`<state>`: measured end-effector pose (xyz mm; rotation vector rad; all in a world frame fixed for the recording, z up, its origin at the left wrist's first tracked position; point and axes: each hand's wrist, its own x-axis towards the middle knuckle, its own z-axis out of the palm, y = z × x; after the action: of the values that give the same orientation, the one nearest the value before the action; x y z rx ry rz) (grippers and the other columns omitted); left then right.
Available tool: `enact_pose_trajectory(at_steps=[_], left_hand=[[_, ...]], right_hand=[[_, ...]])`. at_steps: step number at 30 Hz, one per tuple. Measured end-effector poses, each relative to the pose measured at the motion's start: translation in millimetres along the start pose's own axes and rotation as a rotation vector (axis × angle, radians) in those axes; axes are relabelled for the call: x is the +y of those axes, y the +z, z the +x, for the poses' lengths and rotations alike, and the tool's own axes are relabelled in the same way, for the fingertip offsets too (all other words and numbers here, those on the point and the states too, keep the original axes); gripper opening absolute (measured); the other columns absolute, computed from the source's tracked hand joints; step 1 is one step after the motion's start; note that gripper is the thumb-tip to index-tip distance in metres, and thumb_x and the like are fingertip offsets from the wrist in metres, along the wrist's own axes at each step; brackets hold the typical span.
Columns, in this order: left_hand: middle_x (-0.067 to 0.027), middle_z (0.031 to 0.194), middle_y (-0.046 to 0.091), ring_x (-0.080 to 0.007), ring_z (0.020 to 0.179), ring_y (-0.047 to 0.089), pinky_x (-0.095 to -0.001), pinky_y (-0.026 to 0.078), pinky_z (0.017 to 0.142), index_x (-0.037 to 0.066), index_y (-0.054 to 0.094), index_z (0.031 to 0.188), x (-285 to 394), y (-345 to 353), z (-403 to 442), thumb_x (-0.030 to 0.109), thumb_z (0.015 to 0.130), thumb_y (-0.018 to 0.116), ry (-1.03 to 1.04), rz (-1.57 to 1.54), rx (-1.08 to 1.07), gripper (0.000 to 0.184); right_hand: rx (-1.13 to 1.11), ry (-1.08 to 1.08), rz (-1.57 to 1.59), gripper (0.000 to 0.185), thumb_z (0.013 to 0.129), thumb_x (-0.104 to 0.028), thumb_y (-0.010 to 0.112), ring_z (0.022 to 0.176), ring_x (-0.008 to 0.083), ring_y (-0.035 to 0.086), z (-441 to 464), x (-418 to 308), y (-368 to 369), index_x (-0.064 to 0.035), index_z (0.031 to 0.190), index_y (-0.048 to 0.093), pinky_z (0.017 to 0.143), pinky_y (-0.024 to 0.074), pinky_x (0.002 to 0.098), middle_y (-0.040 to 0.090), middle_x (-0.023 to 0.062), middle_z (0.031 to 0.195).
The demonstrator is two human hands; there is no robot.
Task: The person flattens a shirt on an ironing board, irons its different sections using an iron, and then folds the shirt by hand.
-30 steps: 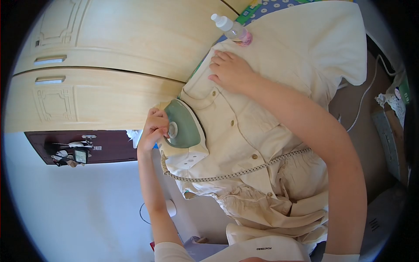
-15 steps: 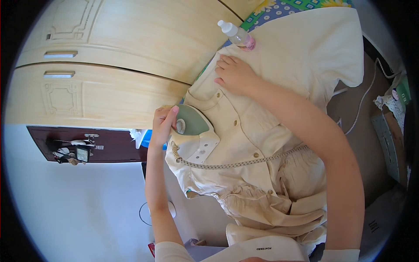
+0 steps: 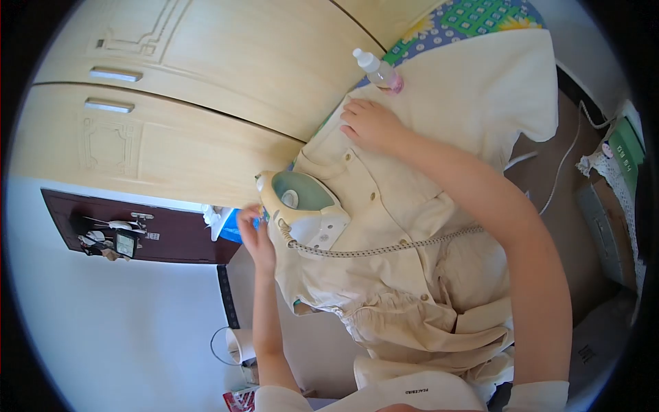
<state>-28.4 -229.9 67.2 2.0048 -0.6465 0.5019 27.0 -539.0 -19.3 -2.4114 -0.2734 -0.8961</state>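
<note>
A white-and-green steam iron [image 3: 312, 209] rests on a cream buttoned dress [image 3: 439, 89] spread over the ironing board. Just beside the iron's handle, my left hand [image 3: 257, 237] is off it, fingers apart and holding nothing. My right hand [image 3: 374, 127] lies on the dress near its far edge, fingers stretched out over the cloth. A spray bottle [image 3: 377, 71] with a white top and pink label stands just beyond my right hand. From the iron, a speckled cord [image 3: 384, 252] runs across the dress and under my right forearm.
The patterned ironing board cover [image 3: 473, 17] shows at the far end. Cream cupboards [image 3: 206, 137] stand close along the far left. A dark door [image 3: 158, 230] appears sideways at left. At right are a cardboard box [image 3: 607, 226] and a green box [image 3: 626, 147].
My left hand has let go of the iron and drawn back toward me. The iron stays on the dress. My right hand remains on the cloth, and the view has shifted slightly.
</note>
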Motion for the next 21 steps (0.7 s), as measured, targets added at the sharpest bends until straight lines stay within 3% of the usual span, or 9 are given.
enact_pose_trajectory(at_steps=[3, 5, 6, 8, 9, 11, 14, 17, 21], left_hand=[[-0.0105, 0.095, 0.051, -0.0229, 0.093, 0.049, -0.0329, 0.038, 0.086, 0.002, 0.047, 0.094, -1.5, -20.0, -56.0, -0.003, 0.071, 0.056, -0.013, 0.357, -0.247, 0.025], [-0.011, 0.095, 0.052, -0.0246, 0.093, 0.05, -0.0335, 0.038, 0.085, 0.002, 0.05, 0.094, 13.4, -26.0, -74.0, 0.001, 0.07, 0.059, -0.066, 0.454, -0.328, 0.026], [-0.0111, 0.094, 0.053, -0.0261, 0.092, 0.05, -0.0342, 0.039, 0.083, 0.003, 0.054, 0.093, 16.0, -29.3, -80.3, 0.003, 0.069, 0.061, 0.037, 0.481, -0.422, 0.025], [-0.0112, 0.093, 0.054, -0.0276, 0.092, 0.05, -0.0349, 0.04, 0.081, 0.003, 0.057, 0.093, 18.1, -35.9, -91.7, 0.005, 0.068, 0.063, 0.126, 0.501, -0.498, 0.026], [-0.0102, 0.091, 0.055, -0.0278, 0.091, 0.051, -0.0352, 0.04, 0.08, 0.005, 0.061, 0.091, 17.7, -37.9, -94.9, 0.008, 0.067, 0.065, 0.151, 0.501, -0.465, 0.025], [-0.0092, 0.089, 0.057, -0.028, 0.089, 0.051, -0.0355, 0.041, 0.078, 0.006, 0.064, 0.09, 14.9, -39.7, -99.8, 0.01, 0.067, 0.066, 0.17, 0.488, -0.412, 0.024], [-0.0079, 0.086, 0.057, -0.0265, 0.085, 0.052, -0.0351, 0.041, 0.077, 0.006, 0.065, 0.089, 10.6, -42.6, -105.0, 0.011, 0.067, 0.066, 0.179, 0.438, -0.358, 0.022], [-0.0082, 0.081, 0.056, -0.0268, 0.079, 0.052, -0.0355, 0.042, 0.071, 0.005, 0.065, 0.085, 14.5, -43.4, -102.8, 0.008, 0.065, 0.065, 0.221, 0.441, -0.316, 0.02], [-0.005, 0.078, 0.053, -0.0227, 0.077, 0.051, -0.0339, 0.041, 0.068, 0.008, 0.066, 0.083, 15.7, -48.9, -106.3, 0.012, 0.064, 0.068, 0.243, 0.466, -0.309, 0.02]], right_hand=[[0.061, -0.116, 0.173, 0.027, 0.086, -0.025, 0.049, 0.107, 0.0307, 0.05, 10.1, -8.6, -12.3, -0.0024, 0.097, 0.058, 0.09, 0.0397, 0.039, 0.057, 0.0128, 0.105], [-0.149, 0.116, 0.406, 0.031, 0.088, -0.029, 0.047, 0.101, 0.0292, 0.054, 27.5, -30.2, -32.1, -0.0022, 0.1, 0.057, 0.086, 0.0421, 0.0384, 0.058, 0.0136, 0.103], [-0.165, 0.099, 0.397, 0.031, 0.088, -0.029, 0.047, 0.101, 0.0292, 0.054, 38.5, -47.1, -43.1, -0.0022, 0.1, 0.057, 0.086, 0.0421, 0.0384, 0.058, 0.0136, 0.103], [-0.465, 0.346, 0.88, 0.038, 0.087, -0.037, 0.048, 0.096, 0.0286, 0.057, 64.2, -91.9, -61.1, -0.0022, 0.101, 0.056, 0.082, 0.0446, 0.0381, 0.06, 0.0145, 0.101], [-0.483, 0.336, 0.867, 0.038, 0.087, -0.037, 0.048, 0.096, 0.0286, 0.057, 70.6, -116.7, -63.3, -0.0022, 0.101, 0.056, 0.082, 0.0446, 0.0381, 0.06, 0.0145, 0.101], [-0.555, 0.036, 0.274, 0.046, 0.083, -0.044, 0.052, 0.091, 0.0255, 0.06, 72.5, -160.8, -63.2, -0.0019, 0.1, 0.056, 0.076, 0.0471, 0.036, 0.062, 0.0146, 0.096], [-0.758, 0.037, 0.119, 0.048, 0.077, -0.042, 0.06, 0.087, 0.0242, 0.062, 68.7, -188.4, -54.7, -0.0007, 0.101, 0.055, 0.074, 0.0485, 0.0365, 0.063, 0.0146, 0.093], [-0.965, 0.248, 0.366, 0.051, 0.07, -0.036, 0.065, 0.086, 0.024, 0.062, 72.1, -187.2, -36.3, 0.001, 0.103, 0.054, 0.076, 0.0484, 0.0371, 0.064, 0.0136, 0.092], [-0.94, 0.333, 0.291, 0.057, 0.066, -0.03, 0.066, 0.072, 0.028, 0.063, 72.9, -194.3, -36.5, 0.0086, 0.104, 0.051, 0.069, 0.0504, 0.0382, 0.062, 0.0197, 0.088]])
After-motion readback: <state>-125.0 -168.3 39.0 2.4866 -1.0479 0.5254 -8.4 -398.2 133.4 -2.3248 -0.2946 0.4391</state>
